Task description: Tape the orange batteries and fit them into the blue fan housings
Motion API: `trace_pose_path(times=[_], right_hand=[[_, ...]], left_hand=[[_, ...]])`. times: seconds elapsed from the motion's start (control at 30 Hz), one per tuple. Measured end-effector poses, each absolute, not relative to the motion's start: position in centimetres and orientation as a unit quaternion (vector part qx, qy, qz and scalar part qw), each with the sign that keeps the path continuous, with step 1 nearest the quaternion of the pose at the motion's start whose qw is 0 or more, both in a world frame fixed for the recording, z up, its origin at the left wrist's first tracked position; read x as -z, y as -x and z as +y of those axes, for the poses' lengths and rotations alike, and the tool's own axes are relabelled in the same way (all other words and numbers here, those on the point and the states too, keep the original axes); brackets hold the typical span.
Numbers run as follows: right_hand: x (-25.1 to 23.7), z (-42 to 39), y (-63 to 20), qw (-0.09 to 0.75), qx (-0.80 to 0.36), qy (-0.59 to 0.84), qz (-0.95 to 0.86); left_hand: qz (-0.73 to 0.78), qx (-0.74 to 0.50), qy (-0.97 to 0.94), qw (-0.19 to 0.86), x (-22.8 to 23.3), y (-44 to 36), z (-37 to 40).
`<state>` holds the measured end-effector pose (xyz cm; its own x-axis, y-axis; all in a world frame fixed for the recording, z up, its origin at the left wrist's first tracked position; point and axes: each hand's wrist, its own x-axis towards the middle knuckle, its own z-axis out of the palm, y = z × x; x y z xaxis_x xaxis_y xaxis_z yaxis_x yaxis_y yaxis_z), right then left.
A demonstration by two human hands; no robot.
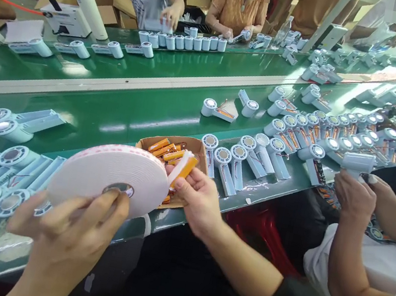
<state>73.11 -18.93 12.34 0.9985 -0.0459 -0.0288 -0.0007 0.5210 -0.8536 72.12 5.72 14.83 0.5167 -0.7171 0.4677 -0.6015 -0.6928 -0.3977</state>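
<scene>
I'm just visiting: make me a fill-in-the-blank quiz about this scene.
The left hand holds a roll whose flat face is ____.
The right hand holds a pack coloured white and ____.
The box of similar packs is made of ____.
The bench top is ____.

Missing words: white; orange; cardboard; green.

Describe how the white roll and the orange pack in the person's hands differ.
The white roll is round; the orange pack is oblong. The white roll is far larger than the orange pack. The left hand holds the white roll, the right hand the orange pack. Both show white surfaces.
</scene>
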Motion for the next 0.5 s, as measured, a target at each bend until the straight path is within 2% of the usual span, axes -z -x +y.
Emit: trace_pose_path(times=[0.13, 0.2, 0.27, 0.33, 0.43, 0.5], right_hand=[[-13.3, -22.2, -76.1, 0.843, 0.092, 0.529, 0.035], [-15.5, -27.6, -78.5, 0.818, 0.241, 0.522, 0.01], [-17.4, -33.1, -79.5, 0.786, 0.347, 0.511, 0.009], [-18.1, -36.9, -78.6, 0.771, 0.378, 0.513, 0.025], [-16.4, -38.7, -75.5, 0.775, 0.358, 0.517, 0.061], [-14.3, -38.6, -73.4, 0.781, 0.348, 0.511, 0.091]], left_hand=[[0.367, 0.253, 0.895, -0.027, -12.3, -70.8, 4.8], [0.378, 0.194, 0.901, -0.087, -11.7, -71.5, 5.9], [0.389, 0.141, 0.9, -0.137, -12.2, -74.2, 7.5], [0.402, 0.067, 0.895, -0.182, -14.1, -78.7, 7.3], [0.389, -0.103, 0.896, -0.188, -18.5, -86.9, -0.3], [0.39, -0.14, 0.904, -0.107, -21.0, -91.4, -10.0]])
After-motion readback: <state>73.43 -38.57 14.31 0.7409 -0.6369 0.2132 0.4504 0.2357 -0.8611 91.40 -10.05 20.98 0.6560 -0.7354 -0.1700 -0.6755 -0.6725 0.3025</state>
